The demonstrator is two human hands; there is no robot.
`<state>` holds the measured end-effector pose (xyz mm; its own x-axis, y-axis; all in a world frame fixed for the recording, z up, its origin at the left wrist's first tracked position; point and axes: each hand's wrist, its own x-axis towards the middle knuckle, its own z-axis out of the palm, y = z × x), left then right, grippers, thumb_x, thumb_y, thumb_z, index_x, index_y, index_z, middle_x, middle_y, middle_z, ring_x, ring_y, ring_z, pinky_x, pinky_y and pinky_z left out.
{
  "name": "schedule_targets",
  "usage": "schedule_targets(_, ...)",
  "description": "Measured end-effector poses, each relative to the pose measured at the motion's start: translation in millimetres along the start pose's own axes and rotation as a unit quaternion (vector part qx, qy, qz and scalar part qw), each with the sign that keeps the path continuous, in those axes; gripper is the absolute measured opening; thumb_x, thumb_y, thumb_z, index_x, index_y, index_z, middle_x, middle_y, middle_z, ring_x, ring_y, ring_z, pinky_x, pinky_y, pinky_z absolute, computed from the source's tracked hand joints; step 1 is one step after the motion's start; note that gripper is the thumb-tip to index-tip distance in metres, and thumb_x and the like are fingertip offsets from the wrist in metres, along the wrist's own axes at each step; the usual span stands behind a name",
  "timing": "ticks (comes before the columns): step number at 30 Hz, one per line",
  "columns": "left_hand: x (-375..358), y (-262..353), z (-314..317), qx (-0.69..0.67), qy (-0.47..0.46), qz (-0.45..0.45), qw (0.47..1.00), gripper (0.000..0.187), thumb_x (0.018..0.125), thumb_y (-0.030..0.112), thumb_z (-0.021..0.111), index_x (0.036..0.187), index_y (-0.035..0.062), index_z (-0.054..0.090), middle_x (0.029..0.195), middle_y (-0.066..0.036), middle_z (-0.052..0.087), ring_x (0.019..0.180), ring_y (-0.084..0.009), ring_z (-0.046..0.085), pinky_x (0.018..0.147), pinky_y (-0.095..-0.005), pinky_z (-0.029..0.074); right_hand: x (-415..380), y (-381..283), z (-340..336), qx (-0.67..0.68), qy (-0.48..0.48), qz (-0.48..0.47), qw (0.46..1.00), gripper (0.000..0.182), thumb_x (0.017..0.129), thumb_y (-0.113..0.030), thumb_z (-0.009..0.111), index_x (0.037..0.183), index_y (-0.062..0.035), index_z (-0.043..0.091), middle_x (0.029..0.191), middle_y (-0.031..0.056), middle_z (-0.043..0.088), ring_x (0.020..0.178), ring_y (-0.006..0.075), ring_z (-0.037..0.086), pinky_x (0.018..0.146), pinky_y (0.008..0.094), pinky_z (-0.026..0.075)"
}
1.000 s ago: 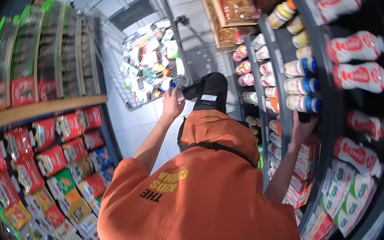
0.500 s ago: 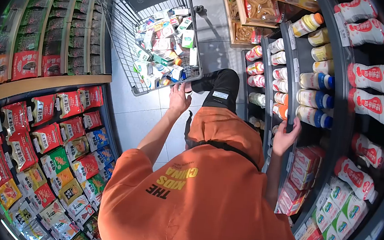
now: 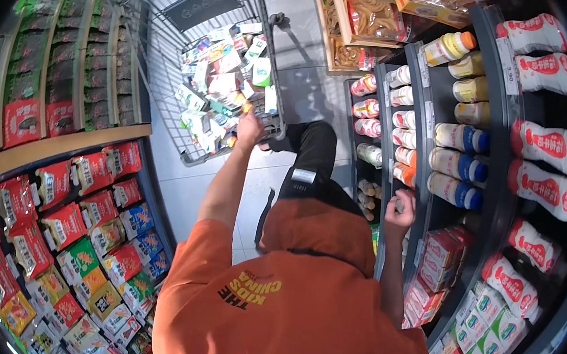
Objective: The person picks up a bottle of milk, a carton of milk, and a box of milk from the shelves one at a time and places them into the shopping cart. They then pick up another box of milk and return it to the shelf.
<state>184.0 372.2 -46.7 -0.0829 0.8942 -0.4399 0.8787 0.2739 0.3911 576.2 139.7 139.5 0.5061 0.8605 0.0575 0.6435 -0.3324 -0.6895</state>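
- Cart (image 3: 203, 7) stands at 11 o'clock in my feed, a heap of cartons and packs (image 3: 221, 82) inside it.
- Left hand (image 3: 250, 129) is at the cart's near end, also toward 11 o'clock; I see a small orange item (image 3: 246, 107) by its fingertips, but I cannot tell whether they grasp it.
- Right hand (image 3: 400, 210) is at 3 o'clock before the shelves (image 3: 506, 130), released, fingers loosely curled; I cannot tell if it touches them.
- Beyond it I have blue-capped bottles (image 3: 457, 164) lying sideways, between 2 and 3 o'clock, and red-and-white bottles (image 3: 545, 191) at 3.
- Pink boxes (image 3: 445, 261) sit at 4 o'clock, green-and-white packs (image 3: 491, 327) farther out.
- Wooden crates (image 3: 328, 28) are between 12 and 1.
- Red packets (image 3: 58, 182) hang toward 9, green ones above toward 10.
- Orange top (image 3: 297, 315) fills my 6 o'clock.
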Motion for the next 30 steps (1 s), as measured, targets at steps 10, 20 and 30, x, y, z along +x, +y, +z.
schedule_targets(10, 89.8, -3.7, 35.0, 0.449, -0.161, 0.036, 0.878, 0.025, 0.094, 0.019, 0.055, 0.111, 0.0108, 0.071, 0.115, -0.011, 0.066, 0.104, -0.0224, 0.066, 0.062, -0.0344, 0.058, -36.4, 39.3, -14.6, -0.027, -0.112, 0.181, 0.977, 0.016, 0.085, -0.001, 0.062, 0.100, 0.0028, 0.061, 0.098, 0.0149, 0.063, 0.092, 0.0270, 0.064, 0.083, 0.0349, 0.051)
schedule_targets(20, 110.1, -24.6, 52.5, 0.379, -0.160, -0.036, 0.911, 0.025, 0.093, 0.021, 0.055, 0.107, 0.0088, 0.072, 0.112, -0.007, 0.070, 0.094, -0.0248, 0.070, 0.056, -0.0408, 0.058, -35.7, 52.5, -26.3, -0.016, -0.151, 0.209, 0.966, 0.017, 0.087, -0.004, 0.062, 0.103, 0.0036, 0.063, 0.096, 0.0150, 0.064, 0.087, 0.0254, 0.066, 0.079, 0.0335, 0.053)
schedule_targets(30, 94.0, -41.6, 30.3, 0.365, -0.142, 0.097, 0.915, 0.022, 0.090, 0.023, 0.056, 0.098, 0.0099, 0.072, 0.097, -0.011, 0.073, 0.086, -0.0263, 0.072, 0.065, -0.0399, 0.058, -52.5, 78.8, -13.7, -0.010, -0.205, 0.227, 0.952, 0.023, 0.088, -0.010, 0.066, 0.108, 0.0015, 0.063, 0.100, 0.0134, 0.065, 0.089, 0.0208, 0.066, 0.079, 0.0312, 0.052)
